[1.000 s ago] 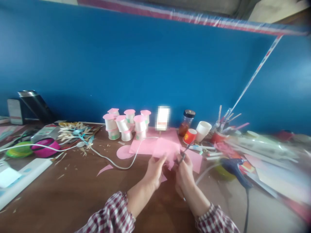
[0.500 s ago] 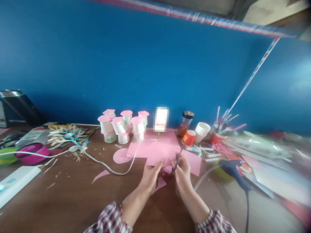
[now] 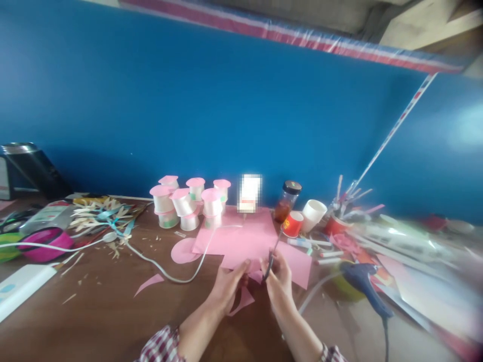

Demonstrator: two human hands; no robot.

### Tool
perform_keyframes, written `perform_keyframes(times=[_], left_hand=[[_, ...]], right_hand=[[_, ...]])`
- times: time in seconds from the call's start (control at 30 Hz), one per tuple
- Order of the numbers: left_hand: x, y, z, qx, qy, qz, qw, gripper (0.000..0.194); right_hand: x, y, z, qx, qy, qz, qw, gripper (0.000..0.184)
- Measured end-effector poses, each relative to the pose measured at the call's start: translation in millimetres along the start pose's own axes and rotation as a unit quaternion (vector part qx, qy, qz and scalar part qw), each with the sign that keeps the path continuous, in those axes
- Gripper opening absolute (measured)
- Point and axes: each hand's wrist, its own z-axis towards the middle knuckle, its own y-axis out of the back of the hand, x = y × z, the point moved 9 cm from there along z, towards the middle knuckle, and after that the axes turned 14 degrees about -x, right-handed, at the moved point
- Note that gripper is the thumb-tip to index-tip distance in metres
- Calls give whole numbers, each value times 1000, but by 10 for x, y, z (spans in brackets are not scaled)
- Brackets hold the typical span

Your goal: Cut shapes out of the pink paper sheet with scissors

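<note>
I see the pink paper near the middle of the brown table, at the near edge of a big pink sheet; it seems to lap over that sheet, but I can't tell how much of it is lifted up; the left hand is pinched on its near edge, thumb on top and fingers tucked under; the right hand is curled around the dark scissors, which point up and away toward the red paper cup; I can't tell if the blades are apart or if they touch the paper; I think the paper is very light and thin, with a bit of spring, so it will bend and flop if held by just one corner; it looks dry, so I don't expect it to slip from a finger and thumb, but it could crease or tear if squeezed or pulled hard; I would hold it flat near the edge, with a soft pinch, well clear of the blades; the scissors should feel hard and a good bit heavier, so I would hold them by the handles; a curved pink scrap lies just beside the left hand, and a pink paper circle lies at the left side of the big pink sheet; both look light enough for a puff of air to move.
</note>
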Motion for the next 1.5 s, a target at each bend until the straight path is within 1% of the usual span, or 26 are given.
perform_keyframes(times=[0.07, 0.13, 0.3, 0.4, 0.5, 0.67, 0.8, 0.93, 1.03, 1.1, 1.13, 1.17, 1.23, 1.3, 1.4, 1.5], left_hand=[[-70, -1, -4, 2, -45, 37, 998, 29], [-119, -2, -13, 3, -69, 51, 996, 31], [-87, 16, -4, -7, -26, 41, 999, 32], [-75, 15, 10, -5, -28, 41, 999, 31], [-51, -19, 12, 15, -35, 46, 998, 32], [-28, -41, 5, 23, -29, 47, 998, 31], [-11, -51, -12, 27, -9, 33, 999, 31], [18, -36, -38, 28, 18, 37, 999, 35], [2, -44, -69, 36, 35, -7, 999, 42], [-19, -77, -93, 50, 35, -26, 998, 44], [-28, -90, -100, 52, 28, -20, 998, 43], [-38, -90, -102, 46, 16, -6, 999, 42], [-55, -63, -93, 16, -6, 23, 1000, 37], [-66, -35, -84, -10, -16, 34, 999, 33], [-65, 18, -63, -38, -1, 19, 999, 32], [-47, 137, -15, -91, 22, -4, 996, 36]], right_hand=[[-22, -6, 7, 4, -10, 3, 1000, 37], [-30, -11, 9, 6, -13, 2, 1000, 40], [4, -18, -1, 10, 7, -12, 1000, 41], [34, -3, 7, 8, 25, -10, 1000, 38], [60, 23, 27, 5, 47, -19, 999, 34], [104, 40, 43, 7, 75, -46, 996, 37], [117, 33, 50, 4, 62, -46, 997, 38], [119, 27, 72, 9, 52, -41, 998, 35], [114, 31, 86, 17, 46, -28, 998, 36], [113, 33, 87, 19, 40, -21, 999, 37], [115, 32, 84, 19, 39, -20, 999, 38], [120, 30, 80, 18, 39, -23, 999, 38], [131, 20, 68, 15, 41, -34, 998, 37], [142, 5, 52, 14, 41, -38, 998, 37], [147, -33, 5, 26, 26, -22, 999, 38], [145, -100, -88, 53, 16, -22, 998, 33]])
